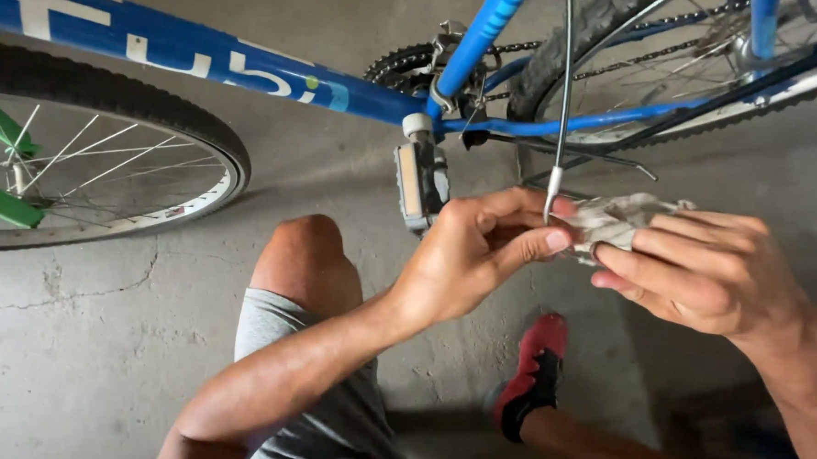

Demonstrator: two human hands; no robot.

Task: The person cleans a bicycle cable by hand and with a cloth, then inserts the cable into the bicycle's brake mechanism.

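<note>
Blue bicycle frame (pixel 250 71) overhead, and below it right hand (pixel 710 270) cups a grey rag (pixel 615 220), fingers curled round it, while left hand (pixel 476 251) pinches the thin cable (pixel 562 108) end steady against that rag

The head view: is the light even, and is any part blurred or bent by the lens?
Head view: soft, dim light, no glare; faint shadows on the concrete floor under the front wheel and the bent knee. The left hand, right hand and crumpled cloth look sharp; the thin cable is slightly soft. The blue frame bows a little, a wide-lens effect.
</note>
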